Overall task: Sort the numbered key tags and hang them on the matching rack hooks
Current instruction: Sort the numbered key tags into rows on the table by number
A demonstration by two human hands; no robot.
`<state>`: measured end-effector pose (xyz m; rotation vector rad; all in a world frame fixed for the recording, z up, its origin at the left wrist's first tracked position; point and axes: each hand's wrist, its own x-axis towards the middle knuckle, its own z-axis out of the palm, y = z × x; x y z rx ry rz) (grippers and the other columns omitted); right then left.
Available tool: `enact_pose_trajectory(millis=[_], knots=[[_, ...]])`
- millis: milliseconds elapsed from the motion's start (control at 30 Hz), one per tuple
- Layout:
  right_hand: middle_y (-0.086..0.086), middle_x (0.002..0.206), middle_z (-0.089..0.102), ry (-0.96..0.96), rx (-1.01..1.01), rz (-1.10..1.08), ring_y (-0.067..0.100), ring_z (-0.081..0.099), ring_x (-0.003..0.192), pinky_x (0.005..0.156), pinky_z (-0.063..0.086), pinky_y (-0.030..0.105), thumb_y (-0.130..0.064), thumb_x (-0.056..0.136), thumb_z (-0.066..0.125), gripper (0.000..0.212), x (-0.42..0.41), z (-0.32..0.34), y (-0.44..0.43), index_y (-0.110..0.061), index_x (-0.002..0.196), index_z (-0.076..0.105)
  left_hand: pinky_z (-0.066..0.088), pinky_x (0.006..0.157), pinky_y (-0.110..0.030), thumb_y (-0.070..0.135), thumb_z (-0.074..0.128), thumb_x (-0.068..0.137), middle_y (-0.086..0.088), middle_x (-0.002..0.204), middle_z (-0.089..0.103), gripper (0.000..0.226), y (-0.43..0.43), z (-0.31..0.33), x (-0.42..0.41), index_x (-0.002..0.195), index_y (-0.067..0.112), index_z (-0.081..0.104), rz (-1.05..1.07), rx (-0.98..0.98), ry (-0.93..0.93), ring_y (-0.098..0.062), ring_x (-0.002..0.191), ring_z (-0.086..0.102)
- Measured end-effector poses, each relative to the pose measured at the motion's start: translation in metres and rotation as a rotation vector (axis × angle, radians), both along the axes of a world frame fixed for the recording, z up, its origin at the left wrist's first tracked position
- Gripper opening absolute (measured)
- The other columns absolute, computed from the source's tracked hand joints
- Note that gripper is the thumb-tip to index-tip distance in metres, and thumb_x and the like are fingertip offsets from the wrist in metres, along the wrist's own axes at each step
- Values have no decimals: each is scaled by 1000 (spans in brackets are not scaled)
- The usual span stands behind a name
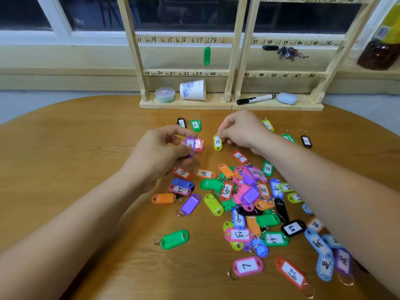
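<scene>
numbered key tags (244,191) lie heaped on a wooden table (86,148), some blank side up. left hand (160,152) pinches a purple tag (190,144) – its number blurred – with a pink tag (198,145) touching it. right hand (240,128) pinches the top of yellow tag 14 (217,142), probably to read it. the rack (236,61) stands beyond – its top row is cut off.

Head view: close, looking forward-down over table (65,169).

rack (186,103) at far edge of table (86,148), tag pile (244,191) before it toward the right, cup (192,89) on rack base
</scene>
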<state>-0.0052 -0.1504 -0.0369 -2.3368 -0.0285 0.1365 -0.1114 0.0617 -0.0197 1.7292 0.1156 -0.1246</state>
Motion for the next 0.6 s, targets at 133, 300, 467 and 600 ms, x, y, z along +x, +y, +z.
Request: enact_pose_trajectory(millis=[133,300,467,600], knots=[[-3,76,77,-3,-59,-16,13,69,74,73,59,35,-9,89,76,13,6,0,-10,-17,80,81,62,70,-31,12,78,94,-6,82,80,8,-5,-2,28,97,20,79,-8,258,-78,-18,72,78],[-5,86,77,-22,-94,-29,17,72,91,86,62,40,-16,90,76,10,11,-3,-17,-20,82,82,44,56,-23,23,83,89,5,74,74,5,-25,-3,69,90,27,80,-76,520,-118,-9,59,62],[-5,89,77,-47,-133,-34,18,70,93,86,60,37,-20,90,76,9,11,-10,-18,-21,83,81,44,56,-25,29,80,92,6,81,77,8,-40,-4,93,84,27,81,-170,688,-75,-9,68,65],[-4,89,77,-63,-159,-24,16,70,92,84,59,35,-19,91,73,11,9,-11,-20,-22,84,81,44,51,-23,33,84,90,2,81,77,11,-45,-7,100,85,23,81,-191,721,-32,-13,68,67]])
